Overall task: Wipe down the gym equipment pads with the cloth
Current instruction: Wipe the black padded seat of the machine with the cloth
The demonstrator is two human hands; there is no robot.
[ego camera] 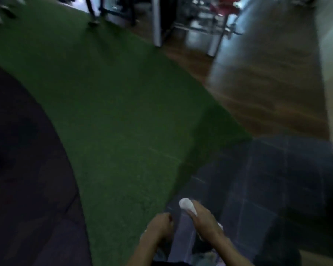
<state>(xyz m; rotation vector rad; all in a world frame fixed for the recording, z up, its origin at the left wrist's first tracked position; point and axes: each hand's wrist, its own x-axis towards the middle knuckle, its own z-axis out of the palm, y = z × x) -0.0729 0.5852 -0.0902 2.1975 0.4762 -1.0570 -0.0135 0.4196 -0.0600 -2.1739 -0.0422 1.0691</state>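
The frame is blurred by motion. My right hand (204, 221) grips a white cloth (186, 205), which sticks out past the fingers above dark floor tiles. My left hand (160, 225) is beside it at the bottom centre, its fingers curled, and nothing shows in it. A red pad (226, 5) on a metal-framed gym machine shows far off at the top right. No pad lies near either hand.
A green turf strip (113, 112) runs from the top left to the bottom centre. A dark mat (23, 169) fills the left side. Wooden flooring (267, 89) and dark tiles (277, 179) lie to the right. Metal posts (156, 22) and machine frames stand at the far top.
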